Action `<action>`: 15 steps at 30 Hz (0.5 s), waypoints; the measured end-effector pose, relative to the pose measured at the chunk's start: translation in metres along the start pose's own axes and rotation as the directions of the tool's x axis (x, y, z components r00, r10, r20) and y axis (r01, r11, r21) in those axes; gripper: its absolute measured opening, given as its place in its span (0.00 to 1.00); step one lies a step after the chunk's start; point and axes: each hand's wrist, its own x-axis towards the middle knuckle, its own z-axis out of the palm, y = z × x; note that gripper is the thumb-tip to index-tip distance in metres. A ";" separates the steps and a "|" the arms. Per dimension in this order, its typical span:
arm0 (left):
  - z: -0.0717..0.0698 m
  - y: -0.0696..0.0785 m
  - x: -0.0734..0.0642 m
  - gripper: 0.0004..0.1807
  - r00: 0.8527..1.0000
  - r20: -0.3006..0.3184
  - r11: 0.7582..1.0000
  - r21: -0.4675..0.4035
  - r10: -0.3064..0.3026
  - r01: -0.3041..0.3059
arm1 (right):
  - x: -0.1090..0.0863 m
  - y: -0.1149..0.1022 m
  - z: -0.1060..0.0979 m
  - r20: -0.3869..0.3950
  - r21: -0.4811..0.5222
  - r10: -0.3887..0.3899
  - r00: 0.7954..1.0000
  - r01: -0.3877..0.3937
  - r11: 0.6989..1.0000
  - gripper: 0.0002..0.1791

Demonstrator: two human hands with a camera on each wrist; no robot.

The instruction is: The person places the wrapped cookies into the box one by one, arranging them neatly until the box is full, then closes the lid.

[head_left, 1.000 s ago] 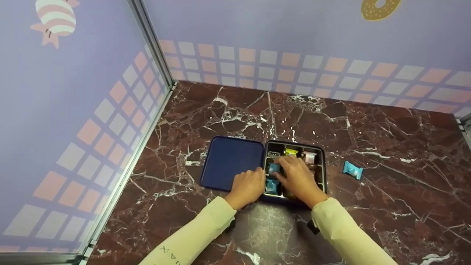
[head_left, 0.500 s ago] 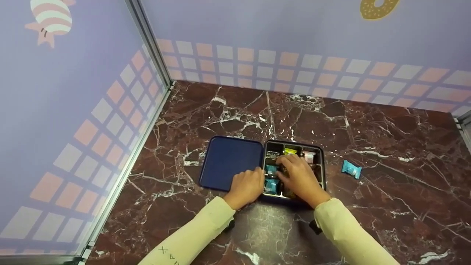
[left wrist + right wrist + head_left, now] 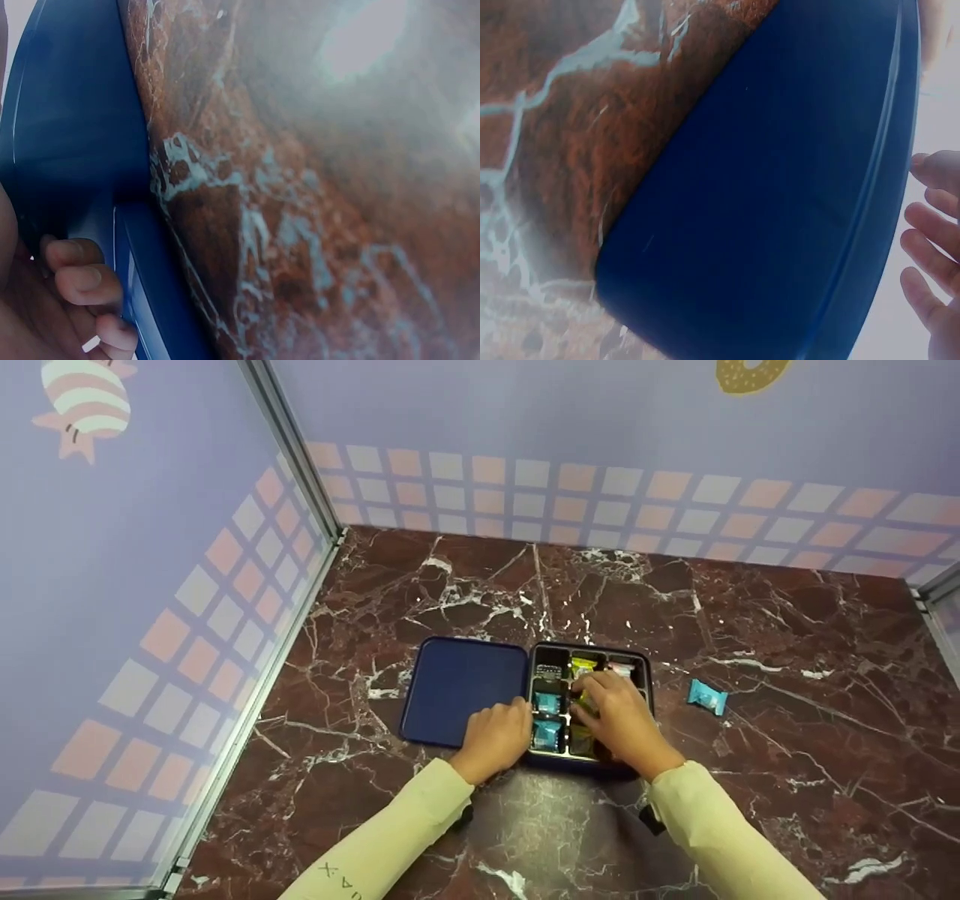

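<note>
A dark blue box [image 3: 650,701] with a grid of compartments lies beside its blue lid [image 3: 465,686], with wrapped candies inside. My left hand [image 3: 493,739] holds the box's left side near the lid, its fingers curled; in the left wrist view the fingertips [image 3: 88,281] are by the blue rim. My right hand [image 3: 619,720] reaches over the middle compartment, thumb and index apart around a yellow candy [image 3: 587,703]. In the right wrist view its fingers [image 3: 930,251] are loosely bent above the box. Blue candies [image 3: 548,735] sit in the left column. The hand hides the right compartments.
A loose blue candy [image 3: 707,697] lies on the marbled table [image 3: 795,750] to the right of the box. A yellow candy [image 3: 583,667] and a pink candy [image 3: 621,669] sit in the back row. Patterned wall panels [image 3: 600,420] stand behind and at the left.
My right hand has moved right, from the left middle compartment to the centre one, uncovering the blue candy there. My left hand stays at the box's side. The view has shifted slightly.
</note>
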 end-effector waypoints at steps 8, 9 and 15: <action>-0.002 -0.002 -0.001 0.20 1.000 -0.015 1.000 0.024 -0.003 0.003 | -0.004 0.007 -0.007 0.022 0.001 0.048 0.999 -0.048 0.999 0.13; -0.002 -0.002 -0.001 0.20 1.000 -0.018 1.000 0.026 -0.005 0.005 | -0.005 0.009 -0.009 0.011 0.001 0.045 0.999 -0.045 0.999 0.13; -0.002 0.001 -0.001 0.21 1.000 -0.014 1.000 0.019 -0.011 0.012 | -0.012 0.019 -0.015 -0.054 -0.021 0.024 0.998 -0.025 0.999 0.12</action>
